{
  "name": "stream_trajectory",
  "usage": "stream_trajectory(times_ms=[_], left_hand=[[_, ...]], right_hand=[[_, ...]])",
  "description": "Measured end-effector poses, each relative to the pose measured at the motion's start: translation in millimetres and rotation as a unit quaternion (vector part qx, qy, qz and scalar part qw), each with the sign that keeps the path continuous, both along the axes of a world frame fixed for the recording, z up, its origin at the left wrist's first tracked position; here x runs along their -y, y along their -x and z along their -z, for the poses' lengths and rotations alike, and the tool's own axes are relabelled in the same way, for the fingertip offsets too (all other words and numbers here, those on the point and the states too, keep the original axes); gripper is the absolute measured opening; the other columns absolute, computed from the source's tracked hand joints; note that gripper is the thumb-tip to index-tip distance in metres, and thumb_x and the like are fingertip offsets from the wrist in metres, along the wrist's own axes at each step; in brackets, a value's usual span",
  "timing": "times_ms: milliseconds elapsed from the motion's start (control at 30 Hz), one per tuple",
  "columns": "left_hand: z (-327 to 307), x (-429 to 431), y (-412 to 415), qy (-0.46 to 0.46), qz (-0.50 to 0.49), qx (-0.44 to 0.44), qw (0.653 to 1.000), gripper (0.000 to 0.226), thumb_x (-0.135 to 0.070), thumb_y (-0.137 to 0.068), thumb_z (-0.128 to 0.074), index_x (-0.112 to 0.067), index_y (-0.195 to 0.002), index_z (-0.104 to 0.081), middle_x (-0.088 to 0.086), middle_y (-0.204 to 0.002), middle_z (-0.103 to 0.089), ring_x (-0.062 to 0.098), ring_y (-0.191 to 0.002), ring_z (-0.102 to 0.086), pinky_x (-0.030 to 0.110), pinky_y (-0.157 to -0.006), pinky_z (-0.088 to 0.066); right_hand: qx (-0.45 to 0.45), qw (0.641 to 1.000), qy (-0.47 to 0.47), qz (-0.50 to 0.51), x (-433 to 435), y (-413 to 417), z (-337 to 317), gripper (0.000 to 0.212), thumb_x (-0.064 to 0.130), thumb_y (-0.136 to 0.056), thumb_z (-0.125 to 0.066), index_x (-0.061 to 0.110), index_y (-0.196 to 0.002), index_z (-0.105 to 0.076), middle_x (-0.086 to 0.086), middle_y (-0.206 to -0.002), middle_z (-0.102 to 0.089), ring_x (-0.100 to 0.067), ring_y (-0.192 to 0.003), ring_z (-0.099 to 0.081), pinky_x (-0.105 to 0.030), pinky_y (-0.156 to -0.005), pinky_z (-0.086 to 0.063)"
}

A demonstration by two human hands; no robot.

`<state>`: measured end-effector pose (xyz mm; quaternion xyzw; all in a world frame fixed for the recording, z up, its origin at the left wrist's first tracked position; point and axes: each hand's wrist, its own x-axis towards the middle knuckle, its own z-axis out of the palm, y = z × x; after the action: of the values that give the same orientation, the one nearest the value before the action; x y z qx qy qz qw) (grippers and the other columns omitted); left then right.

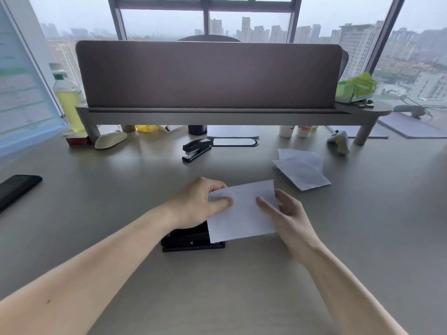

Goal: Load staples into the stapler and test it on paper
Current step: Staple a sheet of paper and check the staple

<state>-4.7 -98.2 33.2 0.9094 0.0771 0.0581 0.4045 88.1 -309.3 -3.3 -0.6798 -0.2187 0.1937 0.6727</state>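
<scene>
With both hands meeting over the desk (121, 238), holding a white sheet (242, 211) just above and partly in front of a black stapler (191, 240), taken here as the landmark. Left hand (198, 204) pinching the sheet's left edge, thumb lying on top and fingers curled behind it, directly above the stapler's body. Right hand (287, 213) touching the sheet's right side, to the right of the stapler, thumb pressing on the face, fingers loosely spread behind; gripping lightly rather than clamping. Sheet tilting slightly, its lower left corner hiding the stapler's right end, so not showing whether the paper is sitting inside the mouth. Stapler lying flat on the desk, long side running left to right. Lying well beyond the stapler, toward the divider (208, 73), a second stapler (196, 148), closed and angled. Resting beyond and to the right of the stapler, a loose pile of papers (302, 168). Lying far to the left of the stapler, near the desk edge, a dark phone (17, 189). Sitting beyond and to the left, a pale mouse (110, 139) and a bottle (67, 97) of yellow liquid.
</scene>
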Motion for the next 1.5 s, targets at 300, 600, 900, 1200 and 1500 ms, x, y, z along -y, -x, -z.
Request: stream_trajectory(times_ms=[300,600,900,1200,1500], left_hand=[[15.7,14.1,32.9,-0.114,-0.079,-0.005,0.99,0.039,-0.03,-0.109,-0.05,-0.007,-0.081,-0.065,-0.034,-0.056,-0.061,-0.018,-0.051,-0.051,0.007,-0.056,-0.037],[12.7,13.6,35.2,-0.159,-0.069,-0.005,0.985,0.039,-0.035,-0.108,-0.048,-0.024,-0.072,-0.057,-0.008,-0.053,-0.047,0.006,-0.049,-0.046,0.017,-0.053,-0.036],[16.6,14.6,35.7,-0.128,-0.065,-0.008,0.99,0.04,-0.037,-0.108,-0.047,-0.012,-0.08,-0.062,-0.006,-0.058,-0.045,0.01,-0.05,-0.036,0.019,-0.052,-0.035],[17.9,12.5,36.9,-0.123,-0.075,-0.012,0.99,0.04,-0.035,-0.108,-0.047,-0.013,-0.079,-0.062,-0.021,-0.046,-0.051,0.007,-0.047,-0.043,0.019,-0.049,-0.033],[19.2,10.2,40.2,-0.118,-0.083,-0.011,0.989,0.039,-0.033,-0.108,-0.047,-0.019,-0.075,-0.061,-0.008,-0.048,-0.037,0.008,-0.044,-0.038,0.022,-0.048,-0.03]], right_hand=[[0.083,0.974,0.137,0.16,39.7,4.0,20.2,0.015,0.018,-0.097,-0.067,0.022,-0.093,-0.08,0.001,-0.083,-0.081,-0.02,-0.066,-0.077,-0.05,-0.067,-0.067],[0.031,0.986,0.062,0.154,24.9,27.4,13.8,0.018,0.01,-0.097,-0.063,0.017,-0.09,-0.078,-0.005,-0.09,-0.081,-0.011,-0.07,-0.072,-0.025,-0.052,-0.057],[0.108,0.976,0.136,0.133,21.5,39.7,19.1,0.019,0.013,-0.093,-0.058,0.01,-0.083,-0.073,-0.015,-0.063,-0.068,-0.015,-0.047,-0.06,-0.017,-0.044,-0.042],[0.158,0.961,0.175,0.143,22.1,40.0,19.9,0.017,0.01,-0.096,-0.063,-0.002,-0.086,-0.068,-0.017,-0.069,-0.07,-0.006,-0.039,-0.06,-0.016,-0.039,-0.041],[0.162,0.958,0.187,0.142,23.4,43.2,15.9,0.02,0.007,-0.096,-0.06,-0.004,-0.08,-0.064,-0.02,-0.071,-0.07,-0.003,-0.04,-0.056,-0.011,-0.037,-0.037]])
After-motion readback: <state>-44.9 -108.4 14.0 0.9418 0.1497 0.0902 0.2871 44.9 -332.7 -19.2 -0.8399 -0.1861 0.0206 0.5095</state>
